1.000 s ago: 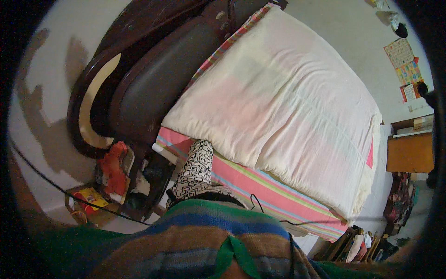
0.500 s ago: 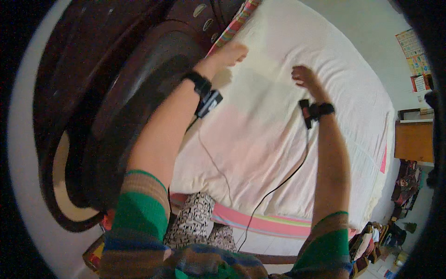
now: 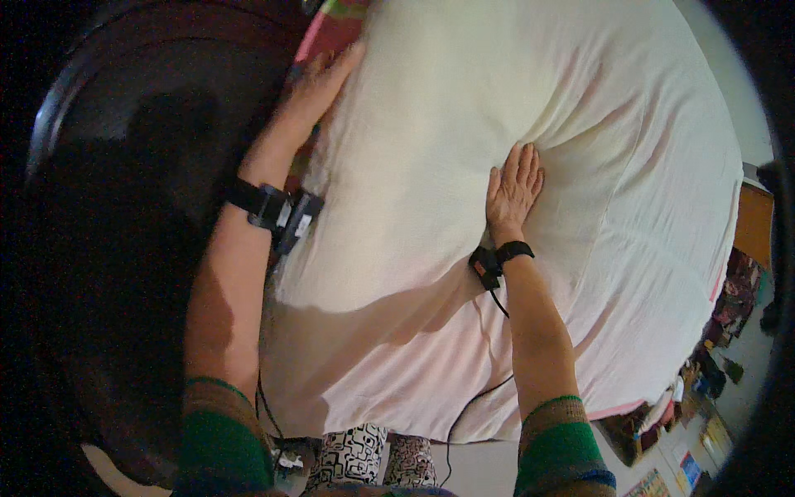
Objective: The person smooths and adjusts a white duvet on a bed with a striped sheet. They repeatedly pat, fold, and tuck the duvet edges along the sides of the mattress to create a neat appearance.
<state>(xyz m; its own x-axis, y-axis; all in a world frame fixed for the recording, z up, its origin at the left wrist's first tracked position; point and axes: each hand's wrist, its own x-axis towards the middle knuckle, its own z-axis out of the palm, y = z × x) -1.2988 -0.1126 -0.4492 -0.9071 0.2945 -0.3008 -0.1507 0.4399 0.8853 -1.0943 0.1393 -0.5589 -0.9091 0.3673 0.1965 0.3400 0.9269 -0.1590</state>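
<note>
A cream and pale pink bed sheet (image 3: 431, 215) covers a mattress, with creases fanning out around my right hand (image 3: 515, 192). That hand presses flat on the sheet, its fingers stretched out and holding nothing. At the mattress's left edge, my left hand (image 3: 325, 81) lies along the side. Its thumb reaches out over the sheet, while the fingers point down beside a red patterned cloth (image 3: 333, 29) and are partly in shadow. Each wrist wears a black strap with a small device, the left device (image 3: 296, 222) near the sheet's edge and the right device (image 3: 486, 268) above the sheet.
A dark, glossy curved piece of furniture (image 3: 108, 207) stands close along the bed's left side. A black cable (image 3: 460, 418) hangs from the right wrist toward the floor. My patterned trouser legs (image 3: 352, 455) touch the bed's near edge. Assorted items (image 3: 712, 373) lie beyond the right side.
Both hands have come down onto the bed. The right moved left and flattened on the sheet; the left moved to the mattress edge. The view has shifted closer to the bed.
</note>
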